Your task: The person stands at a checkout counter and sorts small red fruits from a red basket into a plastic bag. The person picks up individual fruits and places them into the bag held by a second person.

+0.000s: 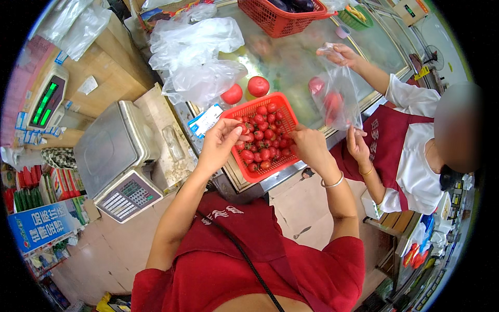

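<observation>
A red plastic basket full of cherry tomatoes stands at the counter's near edge. Over its left side, my left hand holds a cherry tomato between thumb and fingers. My right hand is at the basket's right rim, its fingertips hidden behind the knuckles, so its grip is unclear. Two larger tomatoes lie just beyond the basket. A small blue and white packet rests by its left corner, and crumpled clear plastic bags are spread behind that.
At right, a co-worker holds up a clear bag with round red produce. A weighing scale stands at left. A red basket of eggplants and a green basket sit at the back. A wooden stool is at lower right.
</observation>
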### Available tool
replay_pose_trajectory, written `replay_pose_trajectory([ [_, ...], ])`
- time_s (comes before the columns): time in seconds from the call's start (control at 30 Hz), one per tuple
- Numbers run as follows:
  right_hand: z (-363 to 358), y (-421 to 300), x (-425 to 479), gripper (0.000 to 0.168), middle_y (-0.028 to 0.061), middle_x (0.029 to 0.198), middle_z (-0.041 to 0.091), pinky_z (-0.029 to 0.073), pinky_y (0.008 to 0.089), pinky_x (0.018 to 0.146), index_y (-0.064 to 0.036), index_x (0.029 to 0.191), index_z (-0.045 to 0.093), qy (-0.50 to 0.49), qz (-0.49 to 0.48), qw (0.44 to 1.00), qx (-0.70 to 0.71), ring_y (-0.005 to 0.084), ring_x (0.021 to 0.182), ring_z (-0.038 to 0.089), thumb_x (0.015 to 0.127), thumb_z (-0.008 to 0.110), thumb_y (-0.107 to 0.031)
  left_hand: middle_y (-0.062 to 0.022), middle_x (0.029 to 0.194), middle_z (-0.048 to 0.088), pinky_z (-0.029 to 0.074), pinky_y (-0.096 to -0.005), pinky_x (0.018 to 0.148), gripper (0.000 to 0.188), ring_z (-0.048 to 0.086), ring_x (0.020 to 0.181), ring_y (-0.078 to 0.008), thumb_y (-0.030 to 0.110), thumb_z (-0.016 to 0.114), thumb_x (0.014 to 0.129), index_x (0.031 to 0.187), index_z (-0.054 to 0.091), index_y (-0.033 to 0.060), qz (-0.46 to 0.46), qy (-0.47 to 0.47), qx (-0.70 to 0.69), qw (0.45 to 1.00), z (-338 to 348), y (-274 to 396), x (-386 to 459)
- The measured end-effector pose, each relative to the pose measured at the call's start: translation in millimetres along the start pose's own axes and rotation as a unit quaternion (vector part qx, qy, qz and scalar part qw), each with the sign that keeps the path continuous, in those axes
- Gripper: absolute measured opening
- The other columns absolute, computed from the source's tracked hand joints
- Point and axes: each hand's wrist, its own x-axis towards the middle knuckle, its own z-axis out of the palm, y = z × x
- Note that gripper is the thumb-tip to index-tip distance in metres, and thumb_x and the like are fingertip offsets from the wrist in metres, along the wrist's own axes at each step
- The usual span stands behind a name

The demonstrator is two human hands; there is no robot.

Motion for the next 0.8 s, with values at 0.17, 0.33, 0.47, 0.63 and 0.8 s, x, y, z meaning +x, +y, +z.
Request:
replay_pose_trajectory([
  [0.17, -8, -23, 1, 0.029, 0.0097, 0.094, 0.064, 0.054, 0.0415, 0.068, -0.008, 0.1, 0.068, 0.133, -0.011, 0.979, 0.156, 0.0318, 0.083, 0.066, 0.073, 0.076, -0.01, -0.0121, 0.105, 0.067, 0.055, -0.0281, 0.077, 0.026, 0.068, 0.09, -0.0171, 0.02, 0.055, 0.101, 0.117, 0.055, -0.0002, -0.005, 0.013, 0.004, 1.0, -5, -6, 0],
  [0.33, 15, -73, 13, 0.03, 0.0079, 0.093, 0.063, 0.054, 0.0422, 0.064, -0.01, 0.101, 0.066, 0.076, -0.125, 0.96, 0.24, 0.0302, 0.081, 0.066, 0.074, 0.077, -0.017, -0.0157, 0.105, 0.07, 0.056, -0.0307, 0.08, 0.029, 0.069, 0.091, -0.0195, 0.027, 0.05, 0.104, 0.121, 0.056, 0.0035, -0.086, -0.015, -0.195, 0.977, -7, -3, -1],
  [0.47, 24, -81, 16, 0.03, 0.0102, 0.095, 0.062, 0.054, 0.0441, 0.064, -0.007, 0.104, 0.065, 0.042, -0.106, 0.963, 0.242, 0.0322, 0.082, 0.066, 0.077, 0.074, -0.016, -0.0165, 0.105, 0.07, 0.056, -0.0314, 0.082, 0.03, 0.069, 0.092, -0.0207, 0.028, 0.049, 0.104, 0.122, 0.055, 0.0044, -0.108, -0.03, -0.22, 0.969, -10, 0, -3],
  [0.63, 21, -56, 5, 0.032, 0.0139, 0.099, 0.059, 0.052, 0.0411, 0.072, -0.005, 0.115, 0.064, 0.076, -0.118, 0.932, 0.334, 0.0335, 0.082, 0.063, 0.083, 0.069, -0.009, -0.0155, 0.105, 0.069, 0.055, -0.0307, 0.082, 0.025, 0.068, 0.092, -0.0195, 0.023, 0.057, 0.1, 0.117, 0.056, 0.0044, -0.113, -0.013, -0.219, 0.969, -10, 0, -6],
  [0.8, 15, -36, -4, 0.024, -0.0015, 0.094, 0.057, 0.042, 0.0199, 0.065, -0.003, 0.117, 0.06, 0.041, 0.044, 0.741, 0.669, 0.0038, 0.076, 0.05, 0.093, 0.064, -0.008, -0.009, 0.103, 0.067, 0.054, -0.0298, 0.081, 0.024, 0.065, 0.088, -0.0156, 0.009, 0.068, 0.091, 0.113, 0.057, 0.0046, 0.003, 0.005, 0.003, 1.0, -4, -3, -13],
])
